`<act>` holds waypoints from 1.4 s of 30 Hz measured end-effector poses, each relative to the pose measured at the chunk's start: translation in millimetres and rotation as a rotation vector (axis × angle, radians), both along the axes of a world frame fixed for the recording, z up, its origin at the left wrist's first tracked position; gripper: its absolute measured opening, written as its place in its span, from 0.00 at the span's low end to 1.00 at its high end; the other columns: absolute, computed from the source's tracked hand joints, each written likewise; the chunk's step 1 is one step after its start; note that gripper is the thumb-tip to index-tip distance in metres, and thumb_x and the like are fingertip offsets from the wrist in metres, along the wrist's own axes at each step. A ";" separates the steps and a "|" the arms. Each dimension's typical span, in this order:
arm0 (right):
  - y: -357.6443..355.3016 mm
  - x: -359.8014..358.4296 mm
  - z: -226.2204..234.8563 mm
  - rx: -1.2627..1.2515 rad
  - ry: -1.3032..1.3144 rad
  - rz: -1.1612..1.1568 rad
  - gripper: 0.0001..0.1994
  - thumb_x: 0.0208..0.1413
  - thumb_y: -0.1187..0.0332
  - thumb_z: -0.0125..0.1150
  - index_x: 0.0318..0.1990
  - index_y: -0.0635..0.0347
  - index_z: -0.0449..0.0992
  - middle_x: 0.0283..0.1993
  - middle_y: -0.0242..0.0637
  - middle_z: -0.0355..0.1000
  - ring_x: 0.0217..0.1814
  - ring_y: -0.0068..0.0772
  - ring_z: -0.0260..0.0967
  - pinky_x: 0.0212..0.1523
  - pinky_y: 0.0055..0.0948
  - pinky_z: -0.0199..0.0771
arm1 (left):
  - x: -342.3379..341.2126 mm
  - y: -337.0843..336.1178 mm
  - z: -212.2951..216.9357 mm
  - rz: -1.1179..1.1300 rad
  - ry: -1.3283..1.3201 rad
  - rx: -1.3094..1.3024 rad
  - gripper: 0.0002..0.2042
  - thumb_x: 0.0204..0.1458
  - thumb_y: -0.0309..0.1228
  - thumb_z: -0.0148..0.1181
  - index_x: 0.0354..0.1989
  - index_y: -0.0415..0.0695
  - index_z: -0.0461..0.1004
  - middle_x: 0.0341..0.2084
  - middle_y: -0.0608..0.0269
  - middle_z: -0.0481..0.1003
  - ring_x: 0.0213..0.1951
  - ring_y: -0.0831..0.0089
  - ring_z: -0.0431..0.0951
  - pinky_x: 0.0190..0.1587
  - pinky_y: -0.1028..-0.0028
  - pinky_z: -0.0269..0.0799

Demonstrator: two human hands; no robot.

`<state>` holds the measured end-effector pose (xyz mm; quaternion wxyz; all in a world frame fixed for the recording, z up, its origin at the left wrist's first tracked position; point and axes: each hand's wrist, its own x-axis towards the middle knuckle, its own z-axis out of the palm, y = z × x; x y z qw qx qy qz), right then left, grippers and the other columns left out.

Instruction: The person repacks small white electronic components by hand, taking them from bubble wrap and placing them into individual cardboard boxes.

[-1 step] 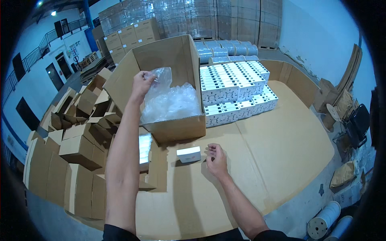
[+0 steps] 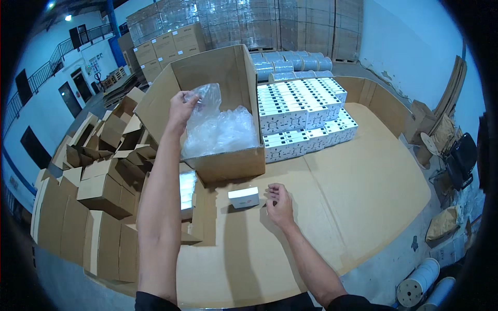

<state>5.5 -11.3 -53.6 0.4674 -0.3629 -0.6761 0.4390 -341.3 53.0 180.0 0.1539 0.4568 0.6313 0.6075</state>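
My left hand [image 2: 182,108] reaches over the large open cardboard box [image 2: 228,165] and pinches a clear plastic bag [image 2: 209,98] by its upper edge. More crumpled clear plastic bags [image 2: 223,133] fill the box beneath it. On the cardboard-covered table stands a small white box [image 2: 244,198] with a little print on its front. Just to the right of it is my right hand [image 2: 280,206], its fingers loosely bent and apart with nothing in them. It does not touch the small box.
White printed boxes [image 2: 301,111] are stacked right of the large box. A low carton [image 2: 199,223] with white packs [image 2: 187,192] sits partly behind my left forearm. Several open cartons [image 2: 104,194] crowd the left. Cable spools [image 2: 417,282] and a black chair [image 2: 461,160] stand at right.
The clear plastic bag in my left hand is very slightly higher. My right hand and the small white box stay in nearly the same place.
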 end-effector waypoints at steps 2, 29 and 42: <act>0.9 5.5 0.6 -0.028 0.020 -0.016 0.17 0.54 0.83 0.51 0.53 0.67 0.69 0.49 0.45 0.74 0.51 0.36 0.77 0.53 0.32 0.79 | 31.0 -22.4 8.9 -0.044 -0.249 0.131 0.10 0.61 0.28 0.64 0.46 0.37 0.73 0.37 0.58 0.80 0.37 0.70 0.83 0.39 0.72 0.80; -54.1 19.2 11.1 -0.483 0.443 0.128 0.07 0.68 0.70 0.57 0.40 0.63 0.79 0.30 0.26 0.73 0.32 0.15 0.68 0.34 0.21 0.70 | 204.2 -270.9 -214.4 -0.149 -0.700 -0.070 0.11 0.60 0.24 0.65 0.40 0.44 0.65 0.26 0.72 0.66 0.25 0.86 0.68 0.25 0.82 0.63; -58.4 25.5 23.2 -0.377 0.195 0.388 0.07 0.66 0.69 0.61 0.41 0.63 0.80 0.33 0.26 0.75 0.35 0.16 0.69 0.39 0.23 0.72 | 217.2 -212.8 -202.8 -0.012 -0.254 -0.144 0.12 0.66 0.35 0.59 0.38 0.38 0.78 0.27 0.70 0.75 0.28 0.84 0.69 0.29 0.79 0.67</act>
